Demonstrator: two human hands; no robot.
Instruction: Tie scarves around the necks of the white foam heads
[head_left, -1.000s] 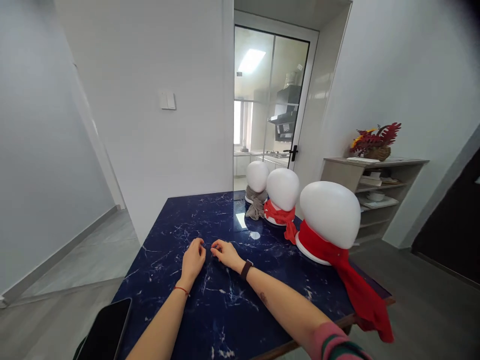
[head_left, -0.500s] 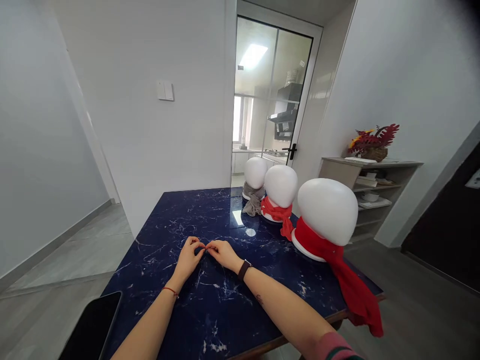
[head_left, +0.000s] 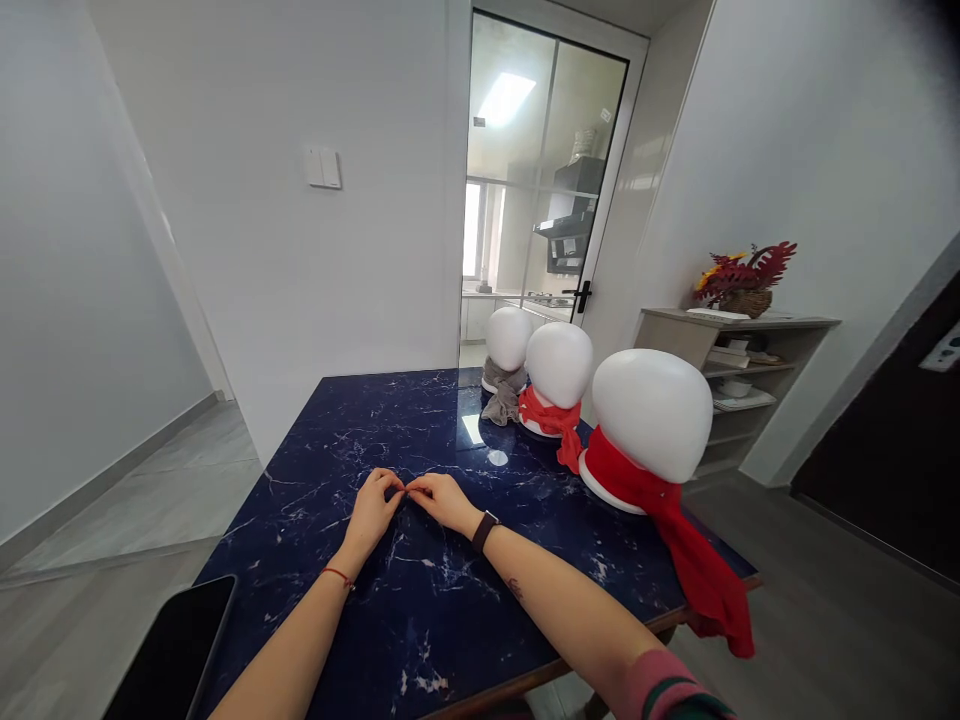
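Note:
My left hand and my right hand meet over the middle of the dark blue marbled table. Thumb and forefinger are pinched on each hand, and the fingertips touch or nearly touch. Whatever they hold, if anything, is too small to make out. Right of my hands stands a large white mannequin head with a red scarf round its neck, one end hanging past the table edge. Behind it are a second white head with a red scarf and a third with a grey scarf.
A black phone lies at the near left. Beyond the table are a glass door and a wall with a light switch. At the right stands a shelf unit with a basket of red leaves.
The camera view has shifted slightly, so everything sits a little higher and further left. My hands keep the same pinched pose, and the heads and scarves have not moved.

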